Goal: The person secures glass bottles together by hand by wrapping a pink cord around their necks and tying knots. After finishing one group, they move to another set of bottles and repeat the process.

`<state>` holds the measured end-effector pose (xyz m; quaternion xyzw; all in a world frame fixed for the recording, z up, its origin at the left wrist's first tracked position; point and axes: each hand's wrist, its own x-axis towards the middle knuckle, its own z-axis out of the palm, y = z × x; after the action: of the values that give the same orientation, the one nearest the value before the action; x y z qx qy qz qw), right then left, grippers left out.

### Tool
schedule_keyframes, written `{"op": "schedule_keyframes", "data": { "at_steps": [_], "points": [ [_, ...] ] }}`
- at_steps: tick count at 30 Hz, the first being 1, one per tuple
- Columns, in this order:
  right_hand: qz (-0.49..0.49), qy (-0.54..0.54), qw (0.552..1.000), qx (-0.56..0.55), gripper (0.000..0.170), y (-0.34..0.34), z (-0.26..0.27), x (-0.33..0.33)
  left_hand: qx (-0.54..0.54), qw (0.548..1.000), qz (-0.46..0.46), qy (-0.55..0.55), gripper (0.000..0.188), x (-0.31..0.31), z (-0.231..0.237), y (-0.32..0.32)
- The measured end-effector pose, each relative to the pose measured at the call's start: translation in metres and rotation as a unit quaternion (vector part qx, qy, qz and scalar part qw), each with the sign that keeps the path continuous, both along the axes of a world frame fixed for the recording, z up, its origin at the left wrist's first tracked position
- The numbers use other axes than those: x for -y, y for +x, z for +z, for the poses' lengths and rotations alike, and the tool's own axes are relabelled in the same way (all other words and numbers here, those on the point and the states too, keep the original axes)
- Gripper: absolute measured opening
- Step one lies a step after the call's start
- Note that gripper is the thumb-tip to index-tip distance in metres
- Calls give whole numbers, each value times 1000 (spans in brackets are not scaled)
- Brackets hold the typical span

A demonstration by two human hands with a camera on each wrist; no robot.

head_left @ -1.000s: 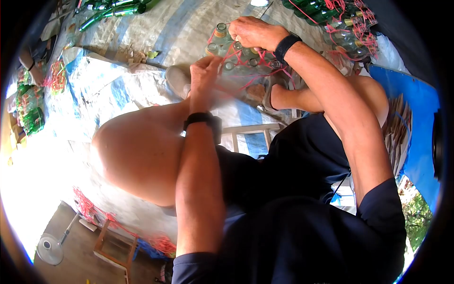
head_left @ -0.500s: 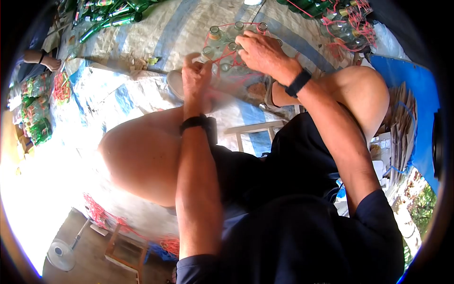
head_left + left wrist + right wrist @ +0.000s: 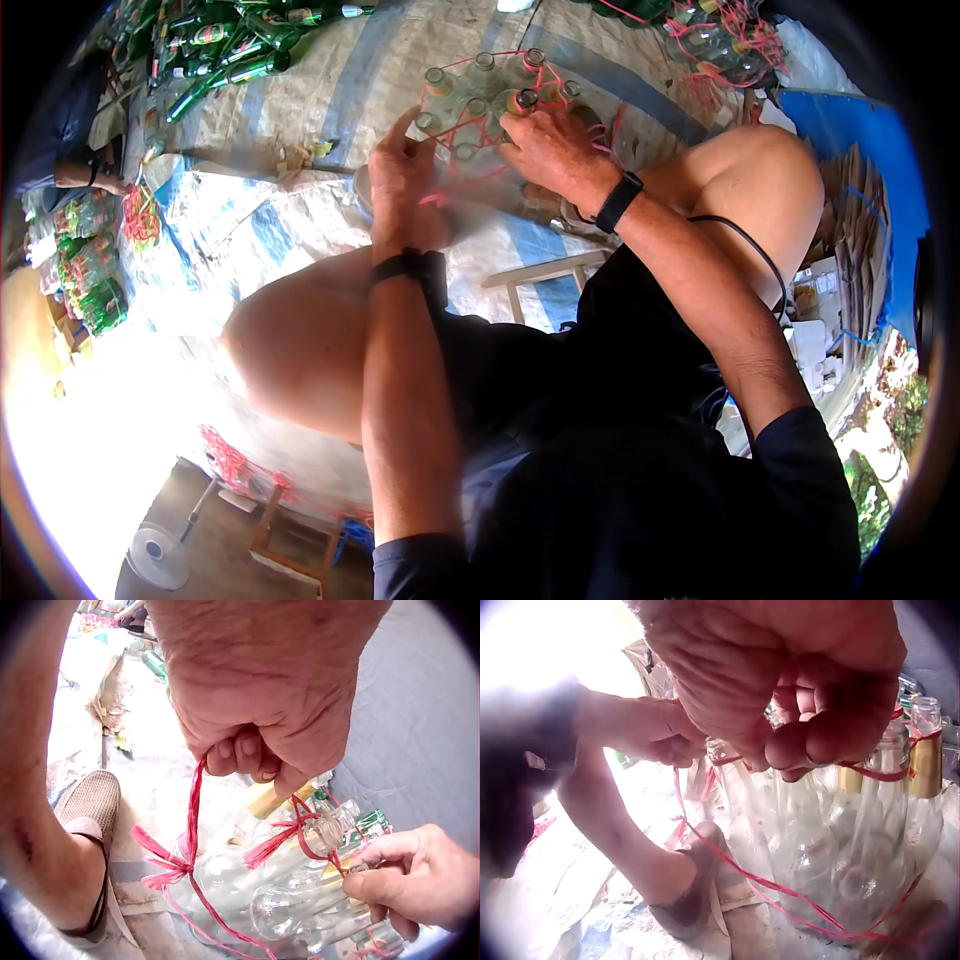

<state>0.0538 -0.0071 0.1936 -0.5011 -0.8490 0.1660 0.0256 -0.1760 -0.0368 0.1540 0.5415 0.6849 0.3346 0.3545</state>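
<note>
A cluster of clear glass bottles (image 3: 485,80) stands upright between the feet, red plastic string looped about the necks. My left hand (image 3: 397,180) is at the cluster's left side, its fingers curled round red string (image 3: 193,825) that hangs below it with a frayed knot. At the near right side of the necks, my right hand (image 3: 565,155) pinches the string, as the right wrist view shows a strand (image 3: 877,774) running from its fingertips round a neck. Some bottles carry a gold label (image 3: 925,765). The right palm hides part of the necks.
Green bottles (image 3: 245,70) lie heaped at the back left, and a tied bundle of bottles (image 3: 725,45) is at the back right. Another person's hand (image 3: 105,180) is near bundled bottles at far left. A striped tarp (image 3: 350,80) covers the floor; a wooden stool (image 3: 545,272) is between the legs.
My right hand has come back from the far necks to the near right side of the cluster. The left hand has shifted left, and more bottle necks show between the hands.
</note>
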Motion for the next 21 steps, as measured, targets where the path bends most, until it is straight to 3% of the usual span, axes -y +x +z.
{"op": "schedule_keyframes", "data": {
  "at_steps": [14, 21],
  "points": [
    [-32, -25, 997, -60, 30, 1, -10, 6, 11, 1000, -14, 9, 42, -6, -6, -3],
    [-36, -32, 997, -58, 27, 1, -6, 1, -63, 997, -8, 42, 36, -6, -7, -2]
  ]
}}
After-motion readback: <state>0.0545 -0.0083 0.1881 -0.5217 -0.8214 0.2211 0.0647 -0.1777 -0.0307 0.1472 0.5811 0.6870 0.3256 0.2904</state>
